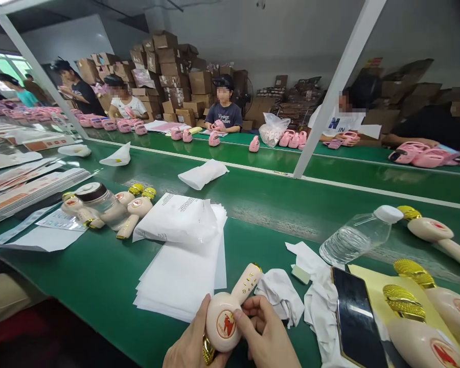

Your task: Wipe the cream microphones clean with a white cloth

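Both my hands hold a cream toy microphone (230, 306) with a gold head and a red round logo, low in the middle of the view above the green table's front edge. My left hand (191, 343) wraps the gold head end from the left. My right hand (266, 335) grips the body from the right, thumb near the logo. The handle points up and away toward a stack of white bags (184, 266). A crumpled white cloth (281, 294) lies just right of the handle.
A black phone (354, 317), a lying clear plastic bottle (358, 236) and more cream microphones (425, 327) are at right. Another microphone group with a jar (107, 207) sits left, beside paper sheets (26, 186). A green conveyor belt (291, 168) runs across; several people work pink devices (293, 139) beyond.
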The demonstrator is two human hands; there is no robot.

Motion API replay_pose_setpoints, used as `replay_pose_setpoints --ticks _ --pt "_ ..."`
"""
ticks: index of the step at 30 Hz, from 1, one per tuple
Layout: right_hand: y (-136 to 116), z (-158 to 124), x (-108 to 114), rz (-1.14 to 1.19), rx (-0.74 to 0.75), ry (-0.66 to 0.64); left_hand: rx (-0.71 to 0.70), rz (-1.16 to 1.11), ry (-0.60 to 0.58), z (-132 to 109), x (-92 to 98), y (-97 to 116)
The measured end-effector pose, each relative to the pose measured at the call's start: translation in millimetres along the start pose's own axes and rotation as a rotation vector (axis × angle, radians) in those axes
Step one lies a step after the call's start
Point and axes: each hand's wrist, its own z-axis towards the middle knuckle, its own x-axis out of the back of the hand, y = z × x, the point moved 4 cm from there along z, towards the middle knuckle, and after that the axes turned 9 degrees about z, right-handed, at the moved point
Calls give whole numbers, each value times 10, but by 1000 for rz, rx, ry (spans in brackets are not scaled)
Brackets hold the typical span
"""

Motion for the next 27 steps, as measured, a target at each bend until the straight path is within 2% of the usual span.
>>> replay_pose_setpoints --ticks 2,5,10,13,18,21,27 --pt "68 27 -21 105 -75 -53 -22 -4 43 -17 -22 7" --pt "80 27 93 166 -97 -46 -21 14 72 -9 -22 0" --pt "20 -44 291 66 -62 35 -2 59 48 15 -27 -30" --pt "6 -46 227 -12 -23 28 -44 19 73 2 -67 -34" --pt "99 10 23 144 -182 -129 -183 47 158 -29 -133 -28" --pt "113 26 29 237 -182 -143 -236 70 169 -24 -133 -26" --pt "191 33 44 340 -207 -137 -243 68 167 -14 -97 -19"
